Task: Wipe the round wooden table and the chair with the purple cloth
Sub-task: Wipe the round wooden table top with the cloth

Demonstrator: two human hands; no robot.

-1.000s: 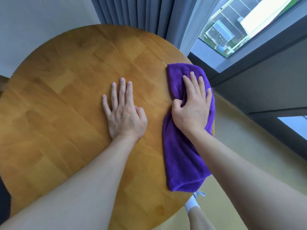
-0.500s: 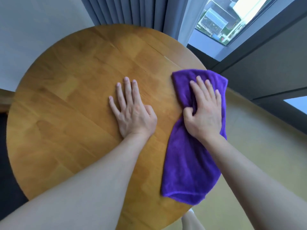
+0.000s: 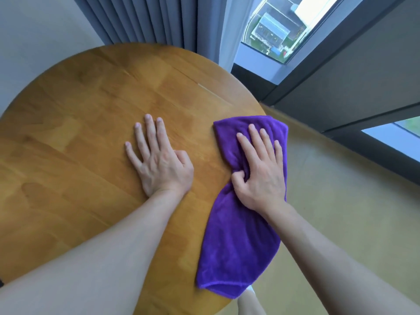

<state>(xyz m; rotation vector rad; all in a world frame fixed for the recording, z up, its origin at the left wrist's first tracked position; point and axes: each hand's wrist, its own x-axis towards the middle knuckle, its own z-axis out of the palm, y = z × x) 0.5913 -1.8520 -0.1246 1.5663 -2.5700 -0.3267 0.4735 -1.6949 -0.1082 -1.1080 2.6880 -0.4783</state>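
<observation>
The round wooden table (image 3: 79, 155) fills the left and middle of the head view. A purple cloth (image 3: 231, 246) lies along its right edge, with its right side hanging a little past the rim. My right hand (image 3: 261, 173) presses on the cloth's far half with straight fingers, and its thumb is curled into a bunched fold of the cloth. My left hand (image 3: 159, 162) rests flat on the bare wood left of the cloth, fingers straight. No chair is in view.
Grey curtains (image 3: 147, 19) hang behind the table, beside a window (image 3: 279, 26) with a dark frame. Beige floor (image 3: 341, 212) lies right of the table. A leg in a white sock (image 3: 248, 298) shows under the table's near right edge.
My right hand and the cloth have slid toward me along the table's right edge. My left hand has stayed flat on the wood. The camera has tilted, showing more of the far side.
</observation>
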